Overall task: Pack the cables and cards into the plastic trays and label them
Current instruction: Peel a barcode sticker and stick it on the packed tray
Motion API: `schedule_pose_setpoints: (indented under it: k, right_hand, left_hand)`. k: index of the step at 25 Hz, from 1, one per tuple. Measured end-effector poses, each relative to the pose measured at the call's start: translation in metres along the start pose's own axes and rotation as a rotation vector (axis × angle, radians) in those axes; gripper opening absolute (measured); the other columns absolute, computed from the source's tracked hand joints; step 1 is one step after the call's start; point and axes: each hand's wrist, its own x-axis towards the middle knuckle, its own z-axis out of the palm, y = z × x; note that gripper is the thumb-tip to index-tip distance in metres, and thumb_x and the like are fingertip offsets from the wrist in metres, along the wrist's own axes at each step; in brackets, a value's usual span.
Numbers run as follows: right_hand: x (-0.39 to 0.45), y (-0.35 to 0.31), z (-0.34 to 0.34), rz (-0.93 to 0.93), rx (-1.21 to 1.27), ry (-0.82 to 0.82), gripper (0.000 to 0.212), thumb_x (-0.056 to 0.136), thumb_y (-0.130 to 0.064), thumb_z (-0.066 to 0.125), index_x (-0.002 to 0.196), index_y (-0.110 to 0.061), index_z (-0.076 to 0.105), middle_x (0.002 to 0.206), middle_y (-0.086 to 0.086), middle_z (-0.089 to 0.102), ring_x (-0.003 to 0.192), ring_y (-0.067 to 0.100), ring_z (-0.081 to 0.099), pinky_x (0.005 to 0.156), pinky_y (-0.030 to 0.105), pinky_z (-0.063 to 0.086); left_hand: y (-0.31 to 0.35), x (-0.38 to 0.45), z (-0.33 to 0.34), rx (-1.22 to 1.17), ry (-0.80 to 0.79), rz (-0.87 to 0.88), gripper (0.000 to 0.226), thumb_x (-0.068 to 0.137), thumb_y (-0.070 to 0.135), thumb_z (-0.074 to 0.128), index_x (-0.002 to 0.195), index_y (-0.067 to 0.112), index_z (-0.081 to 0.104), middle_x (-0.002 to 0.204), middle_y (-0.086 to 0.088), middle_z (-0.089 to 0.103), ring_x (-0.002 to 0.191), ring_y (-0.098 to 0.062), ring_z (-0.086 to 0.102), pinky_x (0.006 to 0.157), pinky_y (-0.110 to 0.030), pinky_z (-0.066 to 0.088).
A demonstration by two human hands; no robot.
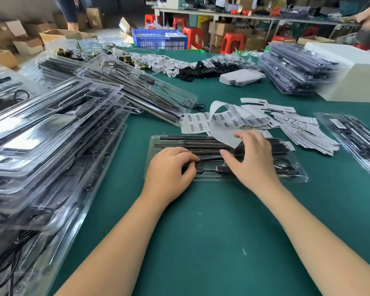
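A clear plastic tray lies flat on the green table in front of me, with long black rods and a black cable in its slots. My left hand rests on the tray's left part, fingers curled and pinching a black piece at its middle. My right hand lies over the tray's centre with fingers spread and fairly straight, pressing on the contents. A curled strip of barcode labels sits just behind the tray, its loose end reaching over the rods.
Tall stacks of filled clear trays crowd the left side. More tray stacks and a white box stand at the back right. Loose paper cards lie right of the labels, and another tray sits at the right edge.
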Motion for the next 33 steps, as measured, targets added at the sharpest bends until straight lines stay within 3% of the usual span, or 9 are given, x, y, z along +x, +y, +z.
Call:
schedule_pose_setpoints:
  k: [4, 8, 12, 14, 19, 22, 25, 28, 33]
  right_hand:
    - [0.028, 0.001, 0.003, -0.004, -0.224, -0.255, 0.056, 0.092, -0.047, 0.054, 0.138, -0.014, 0.049, 0.134, 0.007, 0.056, 0.123, 0.028, 0.049, 0.1, 0.039, 0.04]
    - [0.033, -0.015, -0.008, -0.093, -0.149, -0.086, 0.022, 0.097, -0.025, 0.052, 0.086, -0.016, 0.069, 0.075, 0.0, 0.06, 0.073, 0.019, 0.052, 0.064, 0.031, 0.04]
    - [0.005, -0.039, -0.034, 0.449, 1.337, -0.278, 0.012, 0.084, -0.006, 0.066, 0.085, -0.019, 0.066, 0.08, -0.001, 0.071, 0.071, 0.014, 0.066, 0.058, 0.027, 0.055]
    - [-0.015, -0.039, -0.042, 0.53, 1.627, -0.498, 0.02, 0.078, -0.005, 0.065, 0.096, -0.014, 0.068, 0.087, 0.005, 0.072, 0.069, 0.015, 0.069, 0.053, 0.027, 0.054]
    - [-0.039, -0.038, -0.041, 0.443, 1.435, -0.523, 0.027, 0.077, -0.021, 0.072, 0.104, -0.016, 0.07, 0.093, 0.005, 0.073, 0.07, 0.016, 0.068, 0.049, 0.024, 0.051]
    - [-0.032, -0.038, -0.04, 0.26, 1.339, -0.21, 0.042, 0.087, -0.053, 0.053, 0.12, -0.027, 0.058, 0.108, -0.001, 0.069, 0.087, 0.016, 0.066, 0.065, 0.028, 0.055]
    - [-0.016, -0.039, -0.042, -0.05, 0.613, -0.09, 0.041, 0.096, -0.028, 0.053, 0.132, -0.047, 0.045, 0.145, -0.011, 0.04, 0.132, 0.006, 0.04, 0.112, 0.034, 0.035]
    - [0.006, -0.048, -0.04, -0.229, 0.206, -0.123, 0.058, 0.095, -0.02, 0.057, 0.147, -0.035, 0.034, 0.156, -0.001, 0.026, 0.142, 0.011, 0.02, 0.116, 0.027, 0.013]
    - [0.04, -0.069, -0.05, -0.27, 0.289, 0.05, 0.029, 0.099, -0.016, 0.05, 0.126, -0.02, 0.061, 0.105, -0.006, 0.065, 0.104, 0.018, 0.056, 0.105, 0.053, 0.036]
  left_hand:
    - [0.001, 0.002, -0.001, 0.012, -0.008, 0.018, 0.018, 0.084, 0.014, 0.062, 0.093, 0.022, 0.076, 0.099, 0.008, 0.07, 0.096, -0.018, 0.061, 0.088, -0.036, 0.049]
    - [-0.001, 0.002, -0.001, -0.066, 0.04, -0.021, 0.021, 0.085, 0.012, 0.061, 0.099, 0.02, 0.074, 0.103, 0.009, 0.068, 0.094, -0.01, 0.059, 0.084, -0.029, 0.05]
    - [0.0, 0.004, -0.004, -0.198, 0.109, -0.164, 0.06, 0.084, 0.012, 0.063, 0.141, 0.023, 0.045, 0.137, 0.007, 0.047, 0.125, 0.002, 0.037, 0.099, -0.003, 0.026]
    - [0.003, 0.006, -0.01, -0.238, 0.145, -0.141, 0.082, 0.08, 0.017, 0.071, 0.15, 0.026, 0.028, 0.148, 0.004, 0.031, 0.137, 0.001, 0.021, 0.107, -0.005, 0.015]
    - [0.008, 0.004, -0.01, -0.158, 0.163, 0.221, 0.036, 0.074, 0.013, 0.075, 0.109, 0.022, 0.072, 0.133, 0.002, 0.056, 0.126, -0.021, 0.05, 0.102, -0.027, 0.039]
    - [0.015, 0.001, -0.009, -0.452, 0.113, -0.046, 0.025, 0.079, 0.01, 0.067, 0.092, 0.031, 0.069, 0.087, 0.024, 0.068, 0.084, 0.005, 0.063, 0.071, -0.011, 0.046]
    - [0.018, 0.005, -0.009, -0.723, 0.142, -0.263, 0.012, 0.091, 0.03, 0.058, 0.092, 0.037, 0.068, 0.087, 0.015, 0.071, 0.083, -0.004, 0.067, 0.073, -0.021, 0.052]
    - [0.017, 0.011, -0.013, -1.104, 0.112, -0.489, 0.018, 0.086, 0.034, 0.057, 0.095, 0.035, 0.072, 0.093, 0.004, 0.074, 0.087, -0.018, 0.069, 0.072, -0.031, 0.058]
    - [0.013, 0.014, -0.021, -1.504, 0.192, -0.652, 0.032, 0.08, 0.029, 0.068, 0.108, 0.012, 0.066, 0.093, -0.005, 0.072, 0.085, -0.021, 0.067, 0.069, -0.03, 0.057]
